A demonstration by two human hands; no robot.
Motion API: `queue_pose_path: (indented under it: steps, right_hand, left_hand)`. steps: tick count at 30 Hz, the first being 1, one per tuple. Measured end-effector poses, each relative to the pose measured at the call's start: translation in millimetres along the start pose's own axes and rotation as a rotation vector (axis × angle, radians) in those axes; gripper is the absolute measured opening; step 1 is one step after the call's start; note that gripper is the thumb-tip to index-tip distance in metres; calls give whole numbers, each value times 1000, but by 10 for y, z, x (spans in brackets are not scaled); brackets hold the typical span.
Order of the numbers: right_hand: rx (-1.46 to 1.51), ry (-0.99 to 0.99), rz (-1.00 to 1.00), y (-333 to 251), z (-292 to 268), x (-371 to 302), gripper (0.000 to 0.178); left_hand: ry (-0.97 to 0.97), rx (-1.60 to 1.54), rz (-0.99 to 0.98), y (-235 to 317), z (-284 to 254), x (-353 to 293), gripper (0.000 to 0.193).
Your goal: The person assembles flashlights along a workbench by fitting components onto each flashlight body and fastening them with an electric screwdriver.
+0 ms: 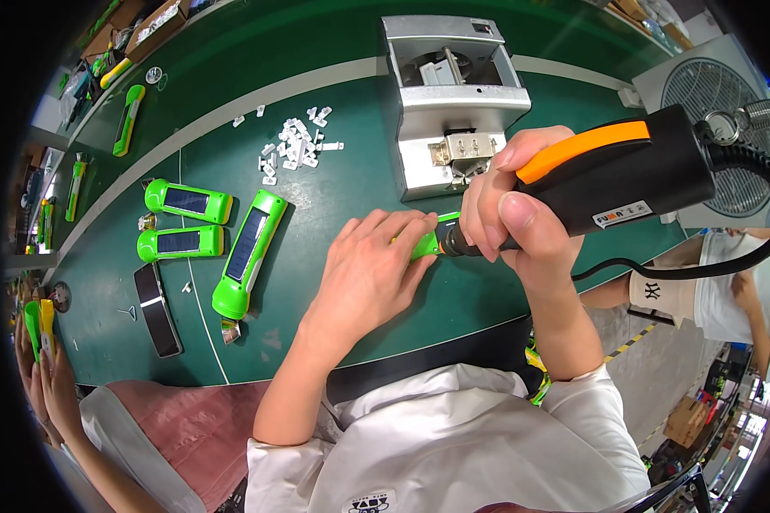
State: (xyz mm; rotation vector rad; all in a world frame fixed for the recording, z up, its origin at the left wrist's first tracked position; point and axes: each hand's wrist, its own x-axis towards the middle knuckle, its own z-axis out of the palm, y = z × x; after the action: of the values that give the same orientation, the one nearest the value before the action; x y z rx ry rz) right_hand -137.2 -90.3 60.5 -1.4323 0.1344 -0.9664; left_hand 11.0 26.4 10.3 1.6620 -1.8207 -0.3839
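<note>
My right hand (530,214) is wrapped around a black electric screwdriver (629,175) with an orange lever, held nearly level. Its tip meets a bright green plastic part (425,246), which my left hand (368,269) grips against the table. Most of that part is hidden under my fingers, so its full shape cannot be made out. To the left lie a large green flashlight (250,254) with a dark solar panel and two smaller ones, an upper flashlight (188,202) and a lower flashlight (180,243). Just beyond my right hand stands a silver metal screw feeder (453,111).
Small white plastic pieces (295,145) lie in a loose pile at the far middle. A phone (157,309) rests at the left. The screwdriver's black cord (701,272) loops at the right, near a fan (714,90). A co-worker's hands (51,376) hold green and yellow pieces.
</note>
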Motion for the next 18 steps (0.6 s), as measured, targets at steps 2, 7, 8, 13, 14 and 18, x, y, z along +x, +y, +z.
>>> queue_pose_path:
  steps: [2,7,8,13,14,18]
  right_hand:
    - [5,2,0,13,3,-6,32]
    - [-37,-13,-4,65,-19,-32,31]
    - [-63,-22,-21,81,-23,-35,31]
    - [-105,40,-52,151,23,-67,26]
    - [-162,-46,-105,165,11,-65,29]
    - [-212,-92,-123,176,29,-84,31]
  left_hand:
    - [-3,-1,-2,-4,-14,1,29]
    - [-74,58,-7,-30,-39,2,38]
    - [-75,58,-8,-31,-38,5,38]
    - [-78,48,-6,-33,-58,11,38]
    - [-80,47,-8,-39,-55,10,38]
    - [-49,29,17,-67,-42,4,38]
